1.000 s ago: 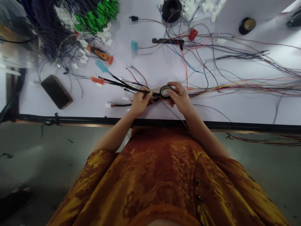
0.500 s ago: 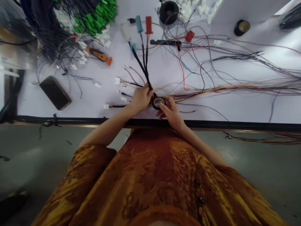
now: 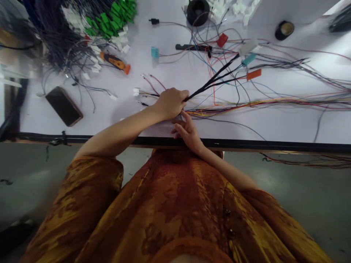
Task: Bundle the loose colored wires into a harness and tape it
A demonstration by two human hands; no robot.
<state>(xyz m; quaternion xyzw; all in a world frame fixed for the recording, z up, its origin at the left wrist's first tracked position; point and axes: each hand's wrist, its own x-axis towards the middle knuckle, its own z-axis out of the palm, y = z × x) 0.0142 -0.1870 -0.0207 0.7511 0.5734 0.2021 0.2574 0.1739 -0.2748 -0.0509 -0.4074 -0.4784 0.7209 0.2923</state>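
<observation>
My left hand [image 3: 171,103] is closed round a black-taped wire harness [image 3: 204,87], its back turned up. The harness fans into three taped branches pointing up and right, ending in a white connector [image 3: 248,46], a teal connector [image 3: 249,59] and an orange connector [image 3: 253,75]. Just below, my right hand [image 3: 189,132] has its fingers curled under the left hand, by a bundle of coloured wires [image 3: 227,108]. A small pale edge shows at its fingertips, too hidden to name. The roll of black tape seen earlier is out of sight.
A phone [image 3: 64,106] and an orange-black cutter [image 3: 114,62] lie to the left, below green connectors [image 3: 111,20]. Farther back are a black tape roll [image 3: 197,13], another roll [image 3: 284,30], a black tool [image 3: 192,47] and loose wires. The table's black edge [image 3: 260,145] runs nearest me.
My left hand has turned over, swinging the harness branches from pointing away to pointing up and right. My right hand has moved slightly left and lower; the tape roll it held has gone from view.
</observation>
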